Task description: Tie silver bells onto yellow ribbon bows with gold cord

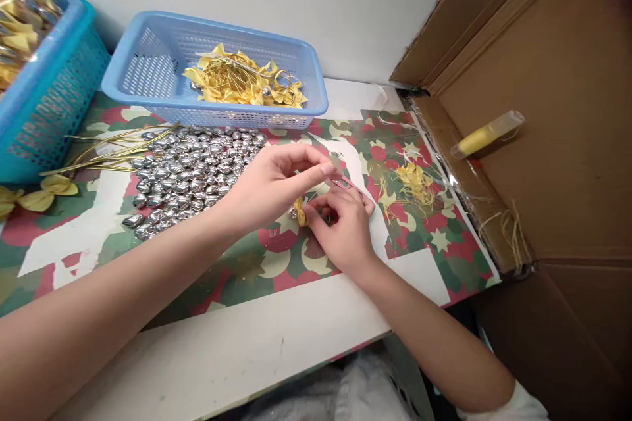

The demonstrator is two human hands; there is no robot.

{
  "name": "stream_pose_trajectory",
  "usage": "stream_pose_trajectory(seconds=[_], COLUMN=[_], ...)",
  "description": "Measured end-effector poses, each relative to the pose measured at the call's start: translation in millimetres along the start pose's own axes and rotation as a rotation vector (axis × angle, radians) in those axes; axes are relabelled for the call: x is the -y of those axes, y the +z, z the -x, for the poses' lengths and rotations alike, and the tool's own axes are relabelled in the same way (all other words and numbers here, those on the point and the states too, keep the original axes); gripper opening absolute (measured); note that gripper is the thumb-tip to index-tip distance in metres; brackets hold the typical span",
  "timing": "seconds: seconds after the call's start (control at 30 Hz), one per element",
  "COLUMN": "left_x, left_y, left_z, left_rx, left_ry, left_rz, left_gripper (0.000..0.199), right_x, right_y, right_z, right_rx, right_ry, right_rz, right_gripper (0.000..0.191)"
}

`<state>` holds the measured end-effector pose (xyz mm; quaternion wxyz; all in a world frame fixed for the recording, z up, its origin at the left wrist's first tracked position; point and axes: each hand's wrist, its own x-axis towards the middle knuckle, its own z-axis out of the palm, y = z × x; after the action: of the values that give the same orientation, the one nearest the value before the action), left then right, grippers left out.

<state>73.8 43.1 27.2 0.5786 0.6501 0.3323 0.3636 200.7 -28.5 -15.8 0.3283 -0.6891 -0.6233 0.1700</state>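
My left hand point(276, 184) is closed in a pinch, thumb against forefinger, just above and left of the other hand; what it pinches is too small to make out. My right hand point(345, 223) has thumb and forefinger closed on a small yellow bow point(300, 212) with a silver bead point(293, 212) beside it. A thin pink tool point(353, 185) passes by the fingers of my right hand, partly hidden. To the left lies a heap of silver beads point(192, 171) on the patterned sheet.
A blue basket point(222, 110) holding yellow bows stands behind the beads. Another basket point(64, 85) is at the far left, near gold wires point(108, 151). Yellow scraps point(415, 183) lie right, beside a cardboard wall point(543, 112) with a yellow tube point(486, 135).
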Motion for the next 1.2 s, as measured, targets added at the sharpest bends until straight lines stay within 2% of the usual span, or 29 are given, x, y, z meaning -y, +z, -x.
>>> stream_pose_trajectory(seconds=[0.23,0.4,0.57,0.67,0.73,0.87,0.93,0.97,1.0,1.07,1.13,1.2], left_x=[-0.5,-7.8,-12.5,-13.3,-11.3,1.5,10.2,14.1,17.4,21.5,22.6,21.4], left_y=[1.2,2.6,0.8,-2.4,-5.5,-17.4,-26.5,-31.4,-36.2,-44.2,-49.0,-50.7], left_z=[0.3,-1.5,-9.8,-16.4,-19.9,-23.8,-25.1,-25.8,-26.8,-29.3,-32.5,-35.5], left_rx=[0.002,0.0,0.014,0.019,0.013,0.043,0.065,0.086,0.159,0.361,0.533,0.632], left_ry=[-0.011,-0.008,-0.006,-0.007,0.024,0.159,0.266,0.325,0.387,0.486,0.544,0.557], left_rz=[0.022,0.033,-0.054,-0.203,-0.382,-0.861,-1.028,-1.071,-1.087,-1.078,-1.042,-1.007], left_gripper=[0.015,0.014,0.015,0.019,0.021,0.02,0.025,0.028,0.03,0.03,0.028,0.026], right_x=[-1.3,-1.4,-2.3,-2.0,-1.9,-2.5,-2.8,-2.9,-2.9,-2.8,-2.8,-3.3], right_y=[0.5,-0.3,0.0,0.2,0.2,0.2,0.3,0.5,0.7,1.3,1.6,1.3], right_z=[-0.4,0.3,0.7,0.5,0.6,2.1,3.1,3.6,4.1,5.0,5.9,6.5], right_rx=[-0.008,-0.001,-0.007,-0.007,-0.011,0.001,0.012,0.017,0.021,0.026,0.026,0.026], right_ry=[-0.012,-0.011,-0.018,-0.014,-0.014,-0.023,-0.027,-0.028,-0.029,-0.033,-0.038,-0.048], right_rz=[-0.024,-0.031,-0.044,-0.042,-0.035,-0.02,-0.016,-0.013,-0.012,-0.013,-0.018,-0.018], right_gripper=[0.018,0.01,0.006,0.006,0.007,0.007,0.007,0.007,0.007,0.007,0.006,0.006])
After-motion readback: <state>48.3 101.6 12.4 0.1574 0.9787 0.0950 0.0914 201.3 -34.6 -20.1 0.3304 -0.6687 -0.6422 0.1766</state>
